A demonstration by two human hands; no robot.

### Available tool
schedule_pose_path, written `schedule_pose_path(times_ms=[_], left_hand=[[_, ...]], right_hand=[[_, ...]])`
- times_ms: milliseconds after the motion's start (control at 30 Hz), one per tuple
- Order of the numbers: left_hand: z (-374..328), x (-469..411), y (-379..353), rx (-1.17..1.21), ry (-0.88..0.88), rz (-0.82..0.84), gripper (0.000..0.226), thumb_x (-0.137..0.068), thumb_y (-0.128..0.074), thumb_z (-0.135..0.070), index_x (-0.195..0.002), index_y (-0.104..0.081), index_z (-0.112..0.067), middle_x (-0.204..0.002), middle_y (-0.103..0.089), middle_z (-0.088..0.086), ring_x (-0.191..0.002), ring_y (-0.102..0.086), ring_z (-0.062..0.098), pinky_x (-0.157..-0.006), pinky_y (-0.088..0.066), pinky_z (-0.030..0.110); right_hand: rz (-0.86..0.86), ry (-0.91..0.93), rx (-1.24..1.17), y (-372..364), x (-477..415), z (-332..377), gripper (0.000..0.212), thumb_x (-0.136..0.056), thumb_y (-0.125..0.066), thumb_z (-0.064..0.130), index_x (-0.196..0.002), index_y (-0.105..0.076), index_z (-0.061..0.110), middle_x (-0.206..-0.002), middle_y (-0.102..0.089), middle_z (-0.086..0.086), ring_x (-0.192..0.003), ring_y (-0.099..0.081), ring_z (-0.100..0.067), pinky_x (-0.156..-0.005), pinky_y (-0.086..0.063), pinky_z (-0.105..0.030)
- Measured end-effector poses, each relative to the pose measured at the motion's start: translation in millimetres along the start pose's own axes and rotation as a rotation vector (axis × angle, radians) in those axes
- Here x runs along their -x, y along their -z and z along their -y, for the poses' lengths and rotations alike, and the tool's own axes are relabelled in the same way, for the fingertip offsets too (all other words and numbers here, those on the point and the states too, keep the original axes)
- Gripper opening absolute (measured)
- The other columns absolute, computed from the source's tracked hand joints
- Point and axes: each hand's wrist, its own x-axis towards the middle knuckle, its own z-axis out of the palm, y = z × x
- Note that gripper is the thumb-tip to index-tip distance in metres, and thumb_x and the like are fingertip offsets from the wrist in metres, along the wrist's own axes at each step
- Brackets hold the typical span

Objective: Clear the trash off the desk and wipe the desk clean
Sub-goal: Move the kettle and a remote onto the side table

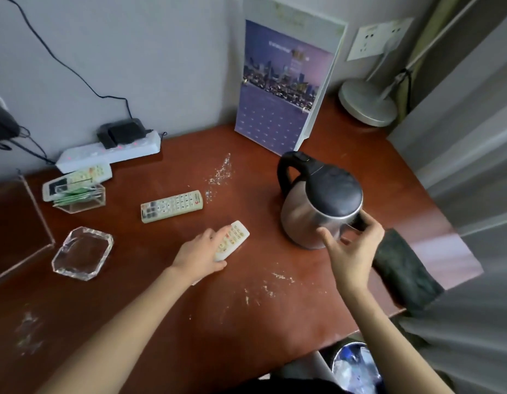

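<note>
Red-brown worktop [275, 322]. On its right half, steel kettle [306, 220], clasped at the near side by right hand [353, 248], fingers spread round it. Dark cloth [403, 271] at the right edge. Left hand [201, 250] gripping small remote [238, 234]. White crumbs [221, 172] scattered mid-worktop and nearer the front.

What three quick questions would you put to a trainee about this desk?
1. True or false: white crumbs lie scattered on the desk.
2. The left hand touches: A) the ashtray, B) the small remote, C) the calendar.
3. Which hand is at the kettle?
Key: 1 true; 2 B; 3 the right hand.
</note>
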Motion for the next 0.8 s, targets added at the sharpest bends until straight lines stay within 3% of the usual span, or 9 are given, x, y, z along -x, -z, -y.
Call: schedule_pose_path(times_ms=[100,200,300,367,433,567,633,700,800], left_hand=[[10.0,-3.1,2.2,0.059,-0.034,-0.016,0.084,-0.078,-0.064,-0.043,-0.144,-0.014,-0.034,-0.122,-0.047,0.002,-0.109,-0.053,0.022,-0.074,-0.046,0.033],[18.7,-4.0,7.2,0.105,-0.020,-0.034,0.087,-0.077,-0.066,-0.043,-0.146,-0.016,-0.026,-0.131,-0.045,0.002,-0.114,-0.052,0.022,-0.078,-0.047,0.034],[28.2,-3.9,17.4,0.128,0.011,-0.058,0.086,-0.077,-0.066,-0.045,-0.145,-0.020,-0.021,-0.137,-0.041,0.001,-0.118,-0.050,0.021,-0.081,-0.046,0.034],[33.9,-2.9,25.5,0.139,0.010,-0.073,0.084,-0.077,-0.066,-0.046,-0.145,-0.022,-0.021,-0.140,-0.039,0.000,-0.120,-0.049,0.020,-0.082,-0.046,0.035],[37.0,-1.4,33.0,0.168,0.012,-0.096,0.084,-0.077,-0.066,-0.046,-0.145,-0.023,-0.022,-0.143,-0.038,-0.001,-0.121,-0.049,0.020,-0.084,-0.047,0.036],[35.0,-0.2,47.3,0.199,0.043,-0.157,0.085,-0.076,-0.070,-0.045,-0.144,-0.025,-0.022,-0.144,-0.040,-0.001,-0.122,-0.048,0.020,-0.085,-0.046,0.036],[32.6,0.7,53.6,0.205,0.070,-0.173,0.085,-0.076,-0.070,-0.045,-0.144,-0.025,-0.022,-0.145,-0.039,-0.001,-0.123,-0.048,0.020,-0.085,-0.046,0.036],[30.3,2.0,58.3,0.231,0.088,-0.194,0.085,-0.076,-0.070,-0.044,-0.144,-0.024,-0.022,-0.145,-0.038,-0.003,-0.123,-0.046,0.018,-0.085,-0.045,0.036],[25.1,4.2,63.6,0.240,0.106,-0.202,0.085,-0.077,-0.070,-0.044,-0.145,-0.024,-0.023,-0.146,-0.037,-0.004,-0.125,-0.044,0.017,-0.086,-0.044,0.036]], right_hand=[[0.058,0.082,0.005,-7.4,37.1,16.7,0.053,-0.072,-0.078,0.014,-0.112,-0.044,0.013,-0.106,-0.038,0.000,-0.093,-0.053,-0.020,-0.084,-0.050,-0.044],[0.216,0.154,0.069,-5.9,56.8,35.6,0.036,-0.082,-0.066,0.025,-0.111,-0.045,0.030,-0.097,-0.051,0.010,-0.079,-0.056,-0.004,-0.073,-0.050,-0.033],[0.141,0.242,0.035,0.7,36.0,53.1,0.024,-0.085,-0.049,0.036,-0.107,-0.052,0.027,-0.082,-0.057,0.019,-0.070,-0.056,-0.003,-0.062,-0.047,-0.024],[0.101,0.278,-0.025,2.1,1.2,62.1,0.024,-0.085,-0.044,0.032,-0.101,-0.058,0.021,-0.083,-0.056,0.015,-0.072,-0.053,-0.002,-0.066,-0.043,-0.020],[0.158,0.277,-0.067,-5.9,-40.7,64.8,0.024,-0.085,-0.043,0.030,-0.098,-0.061,0.020,-0.091,-0.052,0.016,-0.087,-0.050,0.006,-0.080,-0.039,-0.013],[0.515,0.205,-0.082,-37.7,-111.8,57.7,0.031,-0.088,-0.045,0.034,-0.110,-0.061,0.019,-0.112,-0.052,0.011,-0.112,-0.047,-0.004,-0.100,-0.032,-0.014],[0.713,0.167,-0.124,-47.4,-127.9,55.6,0.037,-0.087,-0.046,0.036,-0.114,-0.059,0.014,-0.109,-0.054,0.007,-0.098,-0.050,0.004,-0.089,-0.037,-0.012],[0.826,0.145,-0.148,-51.3,-136.9,54.4,0.037,-0.083,-0.052,0.038,-0.108,-0.057,0.011,-0.092,-0.054,0.007,-0.076,-0.051,0.009,-0.074,-0.039,-0.008],[0.757,0.209,-0.039,-47.6,-141.0,46.6,0.039,-0.069,-0.056,0.055,-0.085,-0.058,0.019,-0.084,-0.053,0.001,-0.076,-0.050,-0.003,-0.072,-0.038,-0.015]])
